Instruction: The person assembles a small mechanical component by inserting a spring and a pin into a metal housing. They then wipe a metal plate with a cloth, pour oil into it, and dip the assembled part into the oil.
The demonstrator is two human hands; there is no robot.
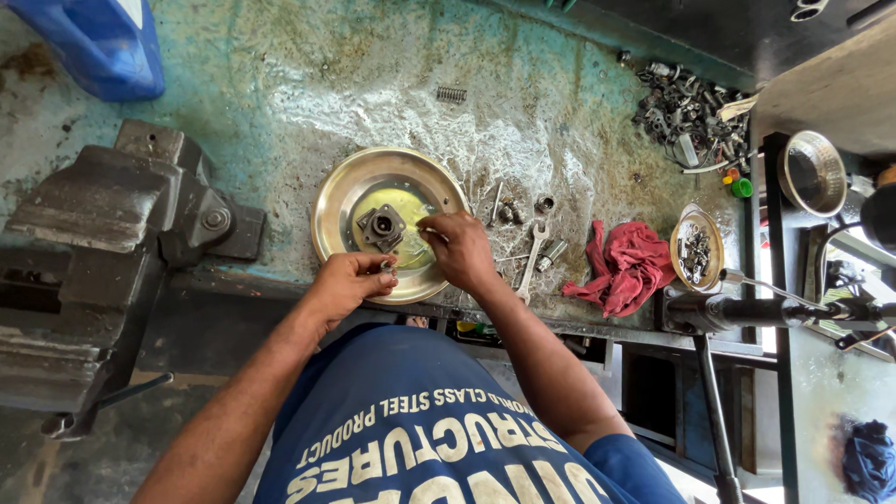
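Left hand (350,280) fingers pinch a small metal part (388,269); right hand (459,247) fingers grip a thin tool over the round steel plate (336,201).

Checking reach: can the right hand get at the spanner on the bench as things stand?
Probably yes. The right hand is over the steel plate, and the spanner lies just beside it on the bench, uncovered, with only small loose parts nearby.

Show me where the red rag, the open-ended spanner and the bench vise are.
Crumpled red cloth rag (625,266), head view, on the middle of its folds.
Silver open-ended steel spanner (535,254), head view, on its shank.
Grey cast-iron bench vise (103,233), head view, on top of its body.
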